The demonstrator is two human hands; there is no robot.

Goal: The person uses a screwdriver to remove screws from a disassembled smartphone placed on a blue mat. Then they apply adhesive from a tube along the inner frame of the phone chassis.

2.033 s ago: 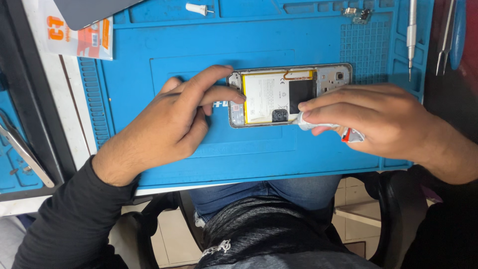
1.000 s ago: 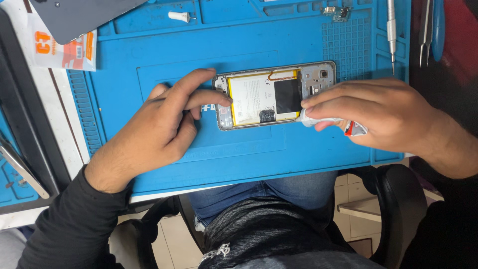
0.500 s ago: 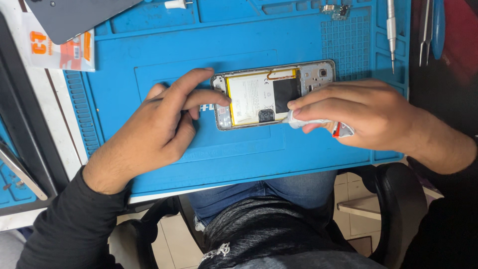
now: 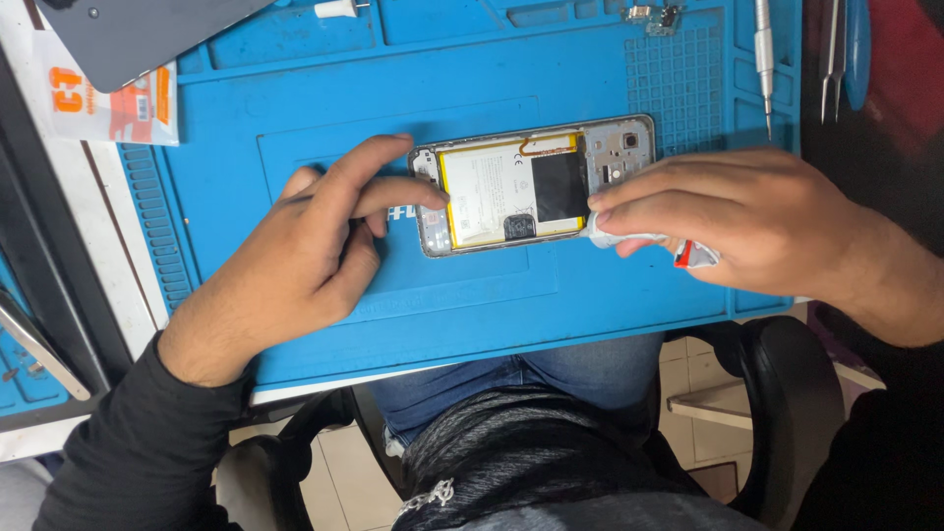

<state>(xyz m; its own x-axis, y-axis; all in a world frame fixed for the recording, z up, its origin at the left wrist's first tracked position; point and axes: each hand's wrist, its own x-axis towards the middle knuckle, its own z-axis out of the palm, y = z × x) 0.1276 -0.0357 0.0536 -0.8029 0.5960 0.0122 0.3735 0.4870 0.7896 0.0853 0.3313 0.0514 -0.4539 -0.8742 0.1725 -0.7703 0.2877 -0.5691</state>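
Mat (image 4: 295,98), blue, one in full view: it covers most of the bench and has moulded trays along its top edge and a ribbed strip down its left side. A second blue mat (image 4: 20,374) shows only as a corner at the far left.

Phone (image 4: 536,184), one, back cover removed: it lies flat at the centre of the blue mat, long side running left to right. One white battery with a yellow border and one black patch fills its middle.

Hands, two. The left hand (image 4: 315,251) rests on the mat, fingers spread, two fingertips pressed on the left end of the phone; it holds nothing. The right hand (image 4: 737,216) is closed around one small white tube (image 4: 649,241) with a red end, its nozzle touching the lower right edge of the phone.

Panel (image 4: 138,34), grey, one: it lies at the top left, partly over the mat's corner.

Packet (image 4: 108,103), one, white with orange print: flat and rectangular, it sits just under the grey panel, beside the mat's left edge.

Tools at the top right: one screwdriver (image 4: 764,54) on the mat, one pair of tweezers (image 4: 832,49) just beyond its edge.

Small white part (image 4: 339,9), one, in a top tray.
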